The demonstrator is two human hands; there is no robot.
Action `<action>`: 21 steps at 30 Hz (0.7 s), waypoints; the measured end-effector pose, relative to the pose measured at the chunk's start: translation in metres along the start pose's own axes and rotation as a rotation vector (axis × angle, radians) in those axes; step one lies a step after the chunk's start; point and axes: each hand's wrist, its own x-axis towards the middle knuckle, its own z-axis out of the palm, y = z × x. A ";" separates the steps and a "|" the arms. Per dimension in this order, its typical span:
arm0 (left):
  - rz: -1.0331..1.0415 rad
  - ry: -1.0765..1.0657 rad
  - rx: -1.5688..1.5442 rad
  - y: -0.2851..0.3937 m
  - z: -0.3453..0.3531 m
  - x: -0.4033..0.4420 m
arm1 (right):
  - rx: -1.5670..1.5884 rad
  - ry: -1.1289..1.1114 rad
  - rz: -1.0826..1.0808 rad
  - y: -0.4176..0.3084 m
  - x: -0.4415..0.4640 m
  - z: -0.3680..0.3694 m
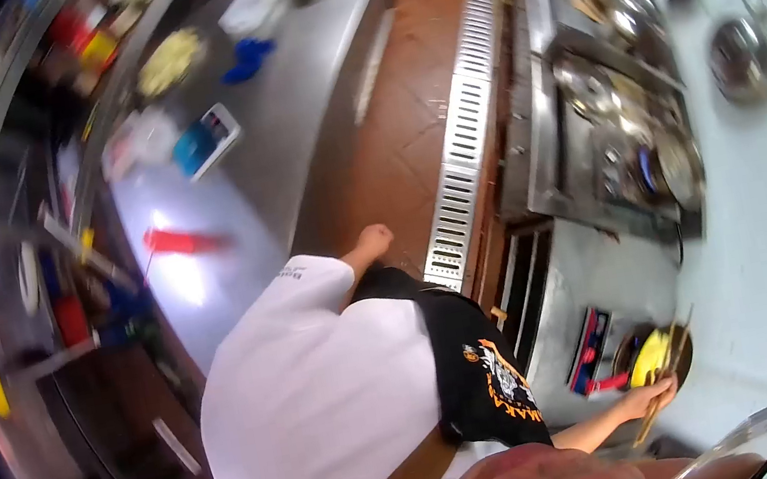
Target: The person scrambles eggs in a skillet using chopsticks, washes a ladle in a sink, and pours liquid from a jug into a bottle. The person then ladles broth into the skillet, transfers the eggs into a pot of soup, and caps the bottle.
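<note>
by the bent fingers of the right hand (658,393), long chopsticks (649,423) are gripped, their far ends extended across a yellow round mass (649,357) in a dark pan (686,359). the left hand (374,240) is held curled near the black apron (442,331), above the tiled floor (402,135); whether anything is held there cannot be told

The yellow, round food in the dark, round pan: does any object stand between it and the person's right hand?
Nothing visible blocks the way. The right hand holds long, thin wooden chopsticks, which extend over the yellow, round food. The red handle beside the dark, round pan is not between them.
</note>
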 end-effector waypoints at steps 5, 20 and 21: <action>0.145 0.298 -0.059 0.059 -0.084 -0.044 | 0.268 -0.452 0.196 -0.069 -0.050 0.104; -0.045 0.203 0.628 0.077 -0.177 -0.098 | 0.547 -0.959 0.024 -0.166 -0.126 0.210; -0.061 0.174 0.655 0.086 -0.179 -0.095 | 0.541 -0.953 0.033 -0.162 -0.126 0.205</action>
